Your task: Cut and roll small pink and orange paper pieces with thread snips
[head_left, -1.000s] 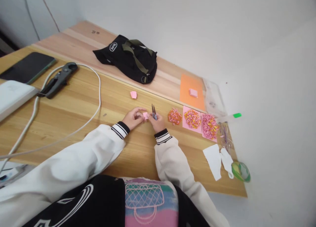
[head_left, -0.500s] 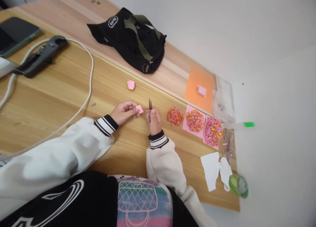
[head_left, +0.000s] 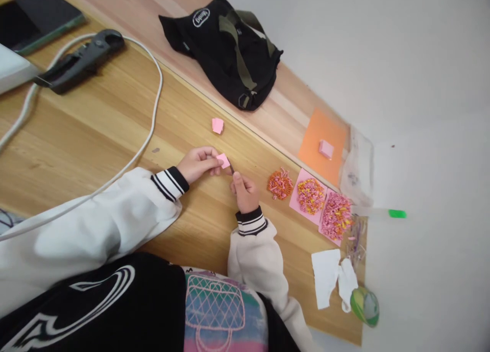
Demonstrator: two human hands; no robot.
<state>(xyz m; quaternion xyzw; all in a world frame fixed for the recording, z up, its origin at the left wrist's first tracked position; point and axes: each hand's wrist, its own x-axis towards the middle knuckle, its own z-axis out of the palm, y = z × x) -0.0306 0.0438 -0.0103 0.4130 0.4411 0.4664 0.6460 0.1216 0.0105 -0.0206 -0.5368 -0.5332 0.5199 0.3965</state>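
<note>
My left hand [head_left: 201, 163] pinches a small pink paper square [head_left: 223, 161] between thumb and fingers, just above the wooden table. My right hand [head_left: 245, 191] is closed around small scissors [head_left: 230, 167], whose dark blades meet the right edge of the square. Its handles are mostly hidden by the fingers. Beyond the hands lies a small stack of pink paper pieces [head_left: 218, 125]. To the right is a loose pile of orange and pink bits [head_left: 280, 184]. Two more piles, a pink-and-yellow one [head_left: 310, 195] and a mostly pink one [head_left: 336, 216], rest on pink paper sheets.
A black bag [head_left: 237, 55] lies behind. An orange sheet [head_left: 312, 137] carries a pink paper block [head_left: 326, 149]. At left are a phone [head_left: 38, 17], a black clamp-like tool [head_left: 86, 58] and a white cable [head_left: 155, 112]. White paper [head_left: 324, 275] and a green-yellow roll [head_left: 364, 306] lie right.
The scissors' blades, earlier apart from the pink square with tips spread, now touch its edge. Both hands have come closer together. The whole view has shifted slightly.
</note>
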